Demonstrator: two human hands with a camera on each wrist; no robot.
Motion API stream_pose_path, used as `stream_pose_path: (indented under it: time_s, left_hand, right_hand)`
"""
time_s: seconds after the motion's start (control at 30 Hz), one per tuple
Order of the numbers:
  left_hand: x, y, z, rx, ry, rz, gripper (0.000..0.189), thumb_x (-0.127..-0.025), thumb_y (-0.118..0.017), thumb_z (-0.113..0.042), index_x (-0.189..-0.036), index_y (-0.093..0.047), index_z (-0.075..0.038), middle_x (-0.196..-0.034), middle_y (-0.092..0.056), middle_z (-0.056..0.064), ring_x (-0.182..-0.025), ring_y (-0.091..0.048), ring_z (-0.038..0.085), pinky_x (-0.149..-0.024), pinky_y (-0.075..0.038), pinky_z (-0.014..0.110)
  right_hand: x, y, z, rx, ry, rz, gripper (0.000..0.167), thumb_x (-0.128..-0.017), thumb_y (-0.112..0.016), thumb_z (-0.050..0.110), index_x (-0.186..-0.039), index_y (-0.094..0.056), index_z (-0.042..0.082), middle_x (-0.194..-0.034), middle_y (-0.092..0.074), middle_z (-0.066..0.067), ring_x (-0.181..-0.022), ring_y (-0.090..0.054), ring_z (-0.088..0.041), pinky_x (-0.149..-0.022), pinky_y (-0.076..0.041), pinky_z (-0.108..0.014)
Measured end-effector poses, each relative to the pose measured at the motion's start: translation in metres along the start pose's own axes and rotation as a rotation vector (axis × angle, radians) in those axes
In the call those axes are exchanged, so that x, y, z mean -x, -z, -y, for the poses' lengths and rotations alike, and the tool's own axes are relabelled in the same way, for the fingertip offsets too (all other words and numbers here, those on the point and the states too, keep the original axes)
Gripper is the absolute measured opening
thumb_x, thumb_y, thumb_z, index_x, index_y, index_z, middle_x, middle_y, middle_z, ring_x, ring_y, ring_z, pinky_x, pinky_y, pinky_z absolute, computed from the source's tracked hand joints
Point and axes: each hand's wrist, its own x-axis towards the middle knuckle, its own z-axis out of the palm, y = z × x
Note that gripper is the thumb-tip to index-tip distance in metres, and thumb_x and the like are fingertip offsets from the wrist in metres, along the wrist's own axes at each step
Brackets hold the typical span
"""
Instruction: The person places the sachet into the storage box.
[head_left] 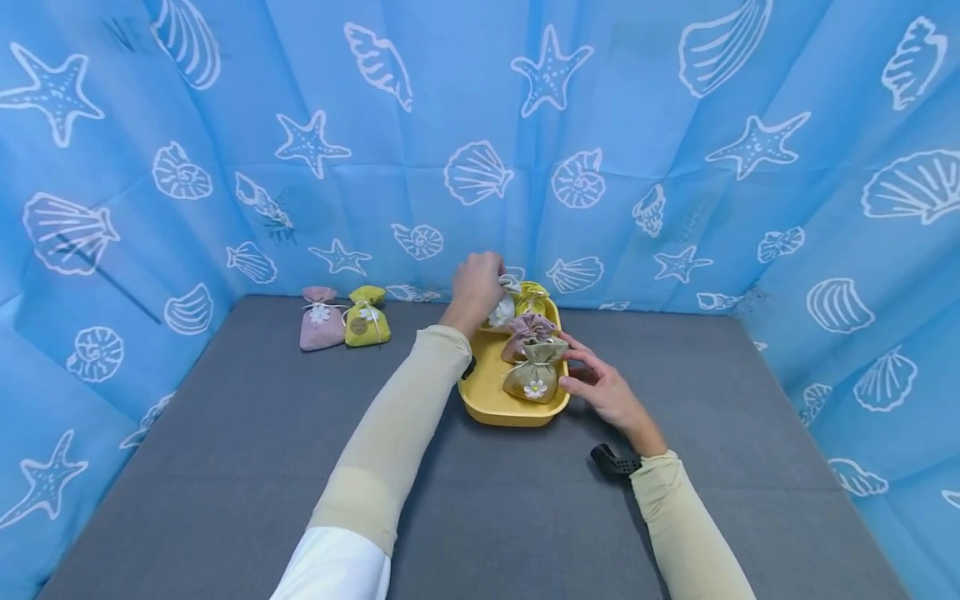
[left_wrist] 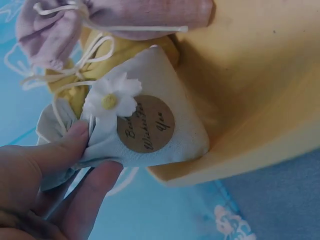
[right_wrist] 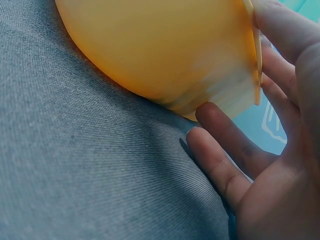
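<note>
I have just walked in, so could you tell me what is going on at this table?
A person's left hand pinches the gathered neck of a pale grey pouch at the far end of a yellow tray. The right hand rests open against the tray's right side. Three more pouches lie in the tray; a pink pouch and a green pouch stand on the grey table.

— The tray [head_left: 487, 400] is yellow, the surface [head_left: 247, 467] grey, the curtain [head_left: 480, 125] blue with white shells and starfish.

— And the pouches?

— One pale grey pouch [left_wrist: 170, 125] with a white daisy; another pouch [head_left: 321, 321] looks pink, perhaps.
</note>
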Motion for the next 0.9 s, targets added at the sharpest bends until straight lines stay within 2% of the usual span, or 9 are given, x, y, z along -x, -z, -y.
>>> stream_pose_path:
  time_s: [0.07,0.17,0.27,0.4,0.57,0.67,0.73,0.8,0.9]
  left_hand:
    - [-0.002,-0.002,0.0,0.015,0.007,0.007,0.018,-0.091,-0.064,0.006,-0.095,-0.068,-0.011,-0.098,-0.072,0.004,-0.08,-0.061,0.018,-0.067,-0.049,0.029]
    - [-0.004,-0.005,0.003,0.062,0.029,0.04,0.032,-0.092,-0.054,0.012,-0.076,-0.042,-0.013,-0.073,-0.043,0.0,-0.064,-0.034,0.014,-0.058,-0.03,0.028]
    - [-0.006,-0.007,0.006,0.082,0.066,0.085,0.042,-0.092,-0.056,0.01,-0.075,-0.028,-0.016,-0.074,-0.025,0.0,-0.065,-0.026,0.016,-0.058,-0.027,0.029]
    - [-0.007,-0.008,0.008,0.069,0.104,0.135,0.038,-0.092,-0.063,0.005,-0.072,-0.037,-0.016,-0.075,-0.034,-0.001,-0.068,-0.037,0.016,-0.059,-0.035,0.029]
    - [-0.008,-0.01,0.01,0.07,0.1,0.192,0.046,-0.092,-0.056,0.009,-0.069,-0.025,-0.016,-0.07,-0.018,-0.001,-0.061,-0.023,0.015,-0.052,-0.028,0.027]
    - [-0.005,-0.008,0.01,0.074,0.099,0.184,0.032,-0.093,-0.057,0.008,-0.072,-0.045,-0.013,-0.072,-0.043,0.0,-0.066,-0.043,0.015,-0.058,-0.042,0.028]
    - [-0.004,-0.005,0.009,0.071,0.094,0.178,0.017,-0.092,-0.062,0.005,-0.088,-0.061,-0.011,-0.092,-0.063,0.003,-0.083,-0.059,0.018,-0.072,-0.053,0.03]
    - [-0.003,-0.001,0.006,0.062,0.081,0.172,0.024,-0.09,-0.068,0.002,-0.11,-0.068,-0.012,-0.119,-0.068,0.004,-0.108,-0.064,0.023,-0.091,-0.056,0.037]
    - [-0.003,0.005,0.003,0.053,0.051,0.179,0.033,-0.089,-0.072,-0.002,-0.119,-0.069,-0.014,-0.123,-0.069,0.003,-0.113,-0.064,0.026,-0.097,-0.055,0.042]
  right_hand:
    - [-0.001,-0.001,0.001,-0.004,0.006,0.0,0.036,-0.1,-0.066,0.017,-0.134,-0.059,0.008,-0.17,-0.027,0.0,-0.133,-0.052,-0.038,-0.098,-0.048,-0.016]
    - [-0.002,-0.002,0.003,-0.011,0.015,0.002,0.037,-0.1,-0.066,0.016,-0.135,-0.059,0.008,-0.17,-0.027,-0.001,-0.132,-0.053,-0.038,-0.098,-0.048,-0.016]
    - [-0.003,-0.002,0.003,-0.013,0.021,0.001,0.036,-0.1,-0.066,0.015,-0.135,-0.059,0.007,-0.17,-0.027,-0.002,-0.131,-0.053,-0.037,-0.098,-0.048,-0.016]
    - [-0.004,-0.002,0.003,-0.014,0.023,0.002,0.036,-0.1,-0.065,0.014,-0.135,-0.058,0.006,-0.17,-0.027,-0.002,-0.132,-0.052,-0.037,-0.098,-0.048,-0.017]
    - [-0.004,-0.002,0.003,-0.009,0.022,0.011,0.036,-0.1,-0.065,0.014,-0.135,-0.059,0.007,-0.17,-0.027,-0.002,-0.134,-0.051,-0.038,-0.1,-0.048,-0.02]
    - [-0.003,-0.003,0.002,-0.002,0.022,0.011,0.035,-0.1,-0.066,0.015,-0.134,-0.059,0.009,-0.17,-0.028,0.0,-0.135,-0.049,-0.036,-0.101,-0.048,-0.022]
    - [-0.003,-0.003,0.002,0.0,0.023,0.01,0.035,-0.1,-0.066,0.016,-0.134,-0.059,0.009,-0.17,-0.028,0.0,-0.135,-0.049,-0.035,-0.101,-0.048,-0.022]
    - [-0.002,-0.002,0.001,0.005,0.024,0.005,0.034,-0.1,-0.065,0.015,-0.134,-0.059,0.009,-0.17,-0.028,-0.001,-0.134,-0.051,-0.034,-0.1,-0.048,-0.02]
    - [0.0,0.0,0.0,0.006,0.022,0.002,0.035,-0.101,-0.065,0.015,-0.134,-0.059,0.008,-0.17,-0.027,-0.002,-0.132,-0.052,-0.034,-0.098,-0.048,-0.017]
